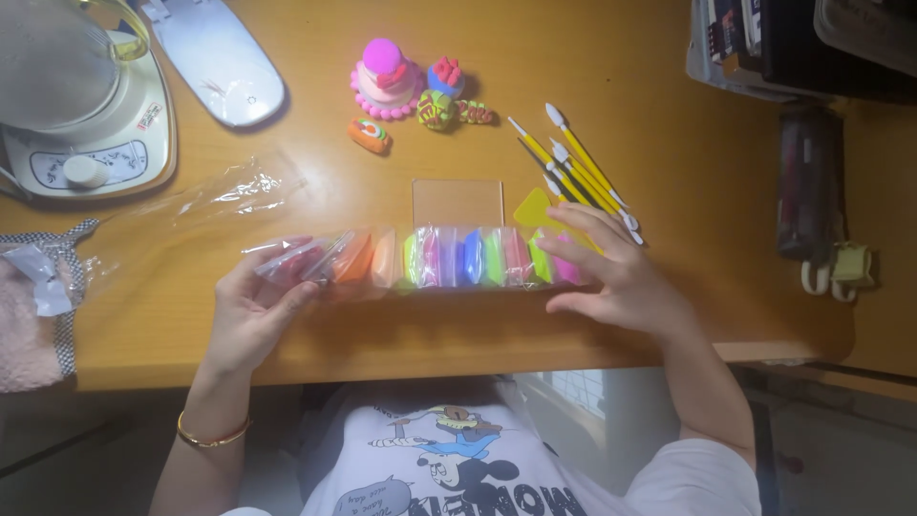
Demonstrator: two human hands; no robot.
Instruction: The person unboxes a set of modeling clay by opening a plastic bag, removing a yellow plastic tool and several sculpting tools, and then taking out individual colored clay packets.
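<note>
A row of small clear packets of coloured modelling clay (449,258) lies across the wooden desk (669,124). My left hand (250,311) grips the pink packets at the row's left end. My right hand (616,277) rests against the row's right end with its fingers spread, touching the last pink packet. Behind the row lie a clear square plate (458,202), a yellow scraper (535,208) and several yellow modelling tools (578,172). Small finished clay figures (406,91) stand further back.
A kettle on a white base (81,105) stands at the back left, with a white flat device (218,57) beside it. An empty clear plastic bag (181,215) lies left of the packets. A dark pencil case (810,182) lies at the right.
</note>
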